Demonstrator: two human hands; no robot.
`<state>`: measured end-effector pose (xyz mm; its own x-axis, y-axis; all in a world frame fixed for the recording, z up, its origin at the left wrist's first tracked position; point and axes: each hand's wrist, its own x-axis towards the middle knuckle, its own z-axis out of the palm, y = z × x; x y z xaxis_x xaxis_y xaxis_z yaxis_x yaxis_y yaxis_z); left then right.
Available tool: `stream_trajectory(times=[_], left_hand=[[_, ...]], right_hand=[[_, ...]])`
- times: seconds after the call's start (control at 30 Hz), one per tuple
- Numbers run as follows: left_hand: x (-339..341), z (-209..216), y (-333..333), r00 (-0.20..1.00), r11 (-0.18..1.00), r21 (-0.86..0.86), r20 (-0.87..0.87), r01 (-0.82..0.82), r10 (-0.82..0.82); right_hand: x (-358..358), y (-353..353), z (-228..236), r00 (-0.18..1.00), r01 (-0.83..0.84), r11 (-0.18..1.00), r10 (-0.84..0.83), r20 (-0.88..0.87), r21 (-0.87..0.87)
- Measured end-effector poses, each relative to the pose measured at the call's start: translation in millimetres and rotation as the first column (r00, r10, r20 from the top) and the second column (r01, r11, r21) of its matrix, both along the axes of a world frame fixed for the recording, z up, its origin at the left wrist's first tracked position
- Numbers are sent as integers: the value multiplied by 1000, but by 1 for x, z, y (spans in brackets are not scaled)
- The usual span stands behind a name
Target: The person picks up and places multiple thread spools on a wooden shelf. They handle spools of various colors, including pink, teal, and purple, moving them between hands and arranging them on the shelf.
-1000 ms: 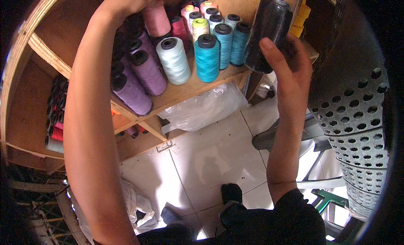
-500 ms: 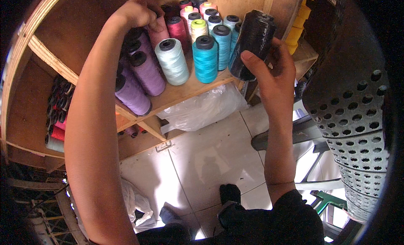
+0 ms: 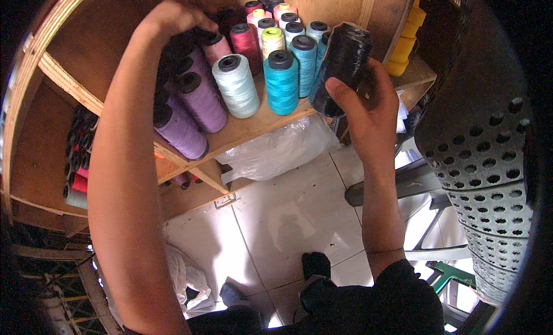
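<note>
My right hand point(image 3: 371, 107) is wrapped round a large black spool of thread point(image 3: 345, 61), held tilted at the shelf's right front. My left hand point(image 3: 175, 18) reaches over the spools at the back left, its visible fingers stretched out and slightly blurred, just above a pink spool point(image 3: 217, 47). Part of that hand's far side is in shadow. In front of the pink spool stands a pale mint spool point(image 3: 236, 87). Purple spools point(image 3: 201, 104) line the left, and a turquoise spool point(image 3: 281, 84) stands near the black one.
The wooden shelf point(image 3: 253, 130) also carries red, white and blue spools. A clear plastic bag point(image 3: 276, 148) lies beneath it. A perforated grey chair back point(image 3: 489, 173) rises at the right, and another plastic bag point(image 3: 190, 277) rests on the tiled floor point(image 3: 288, 220).
My left hand has moved left, off the pink spool, whose dark top now shows. My right hand has lowered the black spool slightly.
</note>
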<state>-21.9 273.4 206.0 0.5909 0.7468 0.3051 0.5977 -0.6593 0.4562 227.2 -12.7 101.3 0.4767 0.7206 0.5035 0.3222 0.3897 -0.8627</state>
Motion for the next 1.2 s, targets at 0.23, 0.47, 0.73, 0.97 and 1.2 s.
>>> stream_trajectory(times=[0.23,0.47,0.73,0.97,1.2], left_hand=[[-85,-36,140,931,755,588,-355,290,-81],[-5,11,-56,921,996,-28,380,-84,88],[28,38,-233,692,966,-184,722,182,7],[14,27,-228,527,986,-122,849,111,45],[0,26,-221,457,983,-152,885,108,87]], right_hand=[[-7,9,-6,999,-30,999,31,-23,22],[0,3,12,999,19,998,-20,29,63],[-49,38,99,880,-474,856,464,97,207],[-32,85,104,830,-481,877,458,317,-7],[-64,85,56,257,-139,990,0,966,37]])
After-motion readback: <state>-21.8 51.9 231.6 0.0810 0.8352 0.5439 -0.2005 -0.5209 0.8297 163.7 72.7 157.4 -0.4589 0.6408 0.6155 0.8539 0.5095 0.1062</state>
